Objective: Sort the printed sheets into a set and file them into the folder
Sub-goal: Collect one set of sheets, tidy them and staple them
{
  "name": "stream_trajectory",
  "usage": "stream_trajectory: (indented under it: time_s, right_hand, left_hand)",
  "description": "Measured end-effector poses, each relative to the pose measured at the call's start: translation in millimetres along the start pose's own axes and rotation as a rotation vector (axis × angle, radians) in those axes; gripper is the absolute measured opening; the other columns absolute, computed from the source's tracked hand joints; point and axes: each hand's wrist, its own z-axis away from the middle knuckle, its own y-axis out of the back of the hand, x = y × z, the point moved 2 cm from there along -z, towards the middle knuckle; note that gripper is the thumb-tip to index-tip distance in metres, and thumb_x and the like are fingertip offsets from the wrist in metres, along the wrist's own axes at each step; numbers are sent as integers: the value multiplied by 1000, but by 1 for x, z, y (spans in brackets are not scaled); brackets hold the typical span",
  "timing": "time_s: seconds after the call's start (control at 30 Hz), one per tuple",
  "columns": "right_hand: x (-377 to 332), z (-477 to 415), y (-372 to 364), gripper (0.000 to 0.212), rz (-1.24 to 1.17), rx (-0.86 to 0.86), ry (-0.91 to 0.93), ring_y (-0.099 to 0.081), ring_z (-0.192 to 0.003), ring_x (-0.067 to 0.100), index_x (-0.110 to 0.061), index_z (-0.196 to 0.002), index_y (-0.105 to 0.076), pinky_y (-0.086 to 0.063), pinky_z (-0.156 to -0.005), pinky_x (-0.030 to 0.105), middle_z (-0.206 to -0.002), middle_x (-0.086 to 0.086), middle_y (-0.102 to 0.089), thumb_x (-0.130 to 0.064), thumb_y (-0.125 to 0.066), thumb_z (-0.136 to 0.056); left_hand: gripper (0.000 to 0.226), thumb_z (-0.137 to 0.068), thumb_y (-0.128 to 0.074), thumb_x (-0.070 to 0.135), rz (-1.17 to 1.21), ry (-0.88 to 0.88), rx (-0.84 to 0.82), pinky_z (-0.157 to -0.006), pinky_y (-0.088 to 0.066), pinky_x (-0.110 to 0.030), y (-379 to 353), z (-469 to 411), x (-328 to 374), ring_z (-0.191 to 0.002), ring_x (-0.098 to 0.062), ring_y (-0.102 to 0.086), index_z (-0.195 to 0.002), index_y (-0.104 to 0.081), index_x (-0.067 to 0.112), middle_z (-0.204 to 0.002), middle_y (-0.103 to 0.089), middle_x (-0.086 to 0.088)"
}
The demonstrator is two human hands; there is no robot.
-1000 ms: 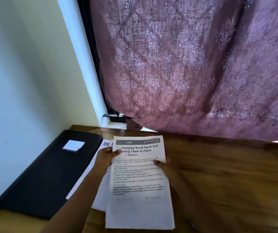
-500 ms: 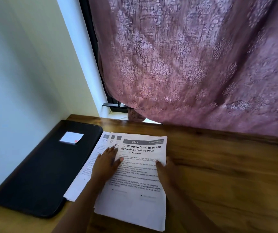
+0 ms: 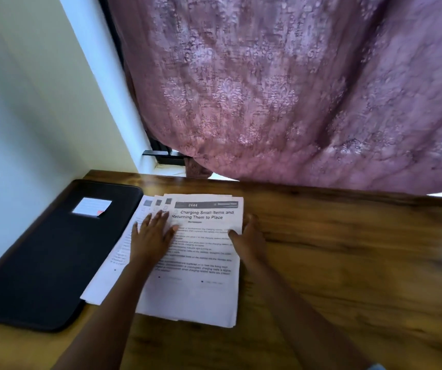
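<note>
Nearest, at the bottom of the frame, two bare forearms reach up toward the centre. The sheets (image 3: 195,265) lie on the table (image 3: 348,263) in the lower middle, fanned so that the left edges of several under-sheets show stepwise to the left of the top page, whose heading is legible.

The left hand (image 3: 151,236) rests flat on the fanned left part, fingers (image 3: 161,218) spread and loose, pressing rather than gripping. The right hand (image 3: 246,241) sits at the right edge of the stack, thumb on the top page and the other fingers curled against the edge; whether it pinches the paper or only nudges it I cannot tell.

The step in hand looks like squaring the fan into one set. To do it well, the left palm should ease its pressure so the lower sheets can slide, while the right hand acts as a fixed stop; pushing with a heavy palm would buckle or crease the thin paper. Lifting the pile and tapping its long edge on the wood would align it more surely.

Further left, the folder (image 3: 48,252) lies closed, black, with a pale label (image 3: 91,206), touching or just under the leftmost sheet. Beyond, a mauve curtain (image 3: 294,89) hangs over the far table edge.
</note>
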Motion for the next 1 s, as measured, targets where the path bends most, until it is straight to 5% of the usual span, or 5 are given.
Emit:
stream_trajectory:
  time_s: [0.2,0.5,0.73,0.9,1.0]
  right_hand:
    - [35,17,124,73,167,172,141,-38,-132,31,-13,-146,-30,-33,-105,34,-145,13,-37,-28,-66,-85]
    - [183,37,381,45,240,569,-54,-49,-117,37,-12,-127,-52,-37,-97,39,-125,18,-53,-21,-63,-85]
    - [305,28,536,46,529,644,-210,-43,-122,33,-13,-129,-49,-39,-97,44,-133,15,-48,-35,-59,-90]
    - [355,16,585,51,657,551,-157,-46,-122,33,-12,-130,-49,-40,-99,45,-136,14,-49,-43,-57,-89]
    - [370,15,584,57,705,513,-109,-49,-120,36,-10,-127,-52,-41,-97,46,-134,16,-52,-50,-47,-87]
  left_hand:
    - [57,-92,-45,52,369,-237,237,-109,-32,-42,27,41,135,-131,-28,-46,-133,-55,14,-140,-53,-8]
    - [27,-93,-61,21,1102,-265,-547,-61,-38,-3,-17,122,426,-72,7,-54,-118,-62,12,-103,-60,1]
    - [9,-93,-54,26,1406,152,-894,-59,-29,-26,-75,167,619,-62,-9,-37,-98,-59,21,-77,-45,3]
    - [50,-79,-67,21,1609,251,-930,-96,-46,-39,-98,186,704,-95,-19,-66,-124,-52,4,-119,-63,-3]
    - [48,-81,-62,22,1599,310,-838,-67,-60,-39,-123,175,725,-93,-32,-68,-125,-54,7,-112,-68,-16]
